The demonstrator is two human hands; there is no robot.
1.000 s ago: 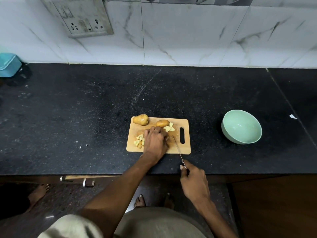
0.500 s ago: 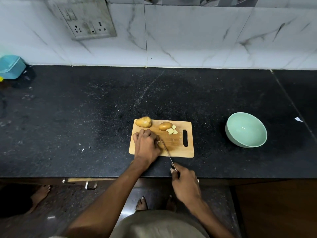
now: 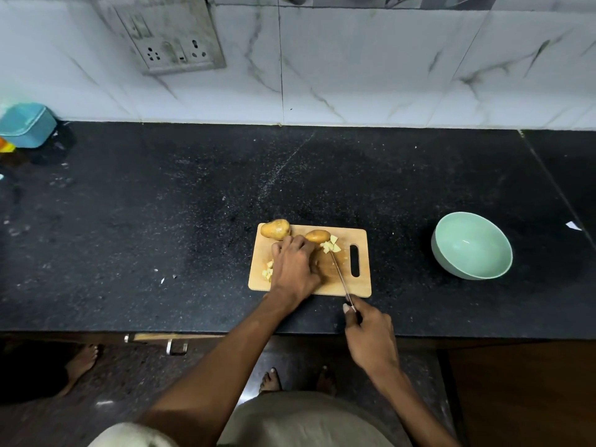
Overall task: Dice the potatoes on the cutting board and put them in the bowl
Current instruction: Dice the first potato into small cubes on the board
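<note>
A wooden cutting board (image 3: 361,285) lies on the black counter. A whole potato (image 3: 275,229) sits at its far left corner and a potato half (image 3: 317,235) rests further right, with cut cubes (image 3: 331,246) beside it. More cubes (image 3: 268,271) lie near the left edge. My left hand (image 3: 295,269) presses palm-down on the board; what it covers is hidden. My right hand (image 3: 371,337), off the board's near edge, is shut on a knife (image 3: 338,274) whose tip reaches the right-hand cubes. The mint-green bowl (image 3: 471,245) stands to the right with nothing visible inside.
A teal container (image 3: 25,124) sits at the far left by the wall. A socket plate (image 3: 167,33) hangs on the marble tiles. Small scraps (image 3: 163,280) lie left of the board, a white scrap (image 3: 573,225) at far right. Another person's bare foot (image 3: 80,362) shows below the counter.
The knife blade has swung right, from beside my left hand's fingers to the cubes near the potato half. My left hand has shifted slightly right, uncovering the cubes at the board's left edge.
</note>
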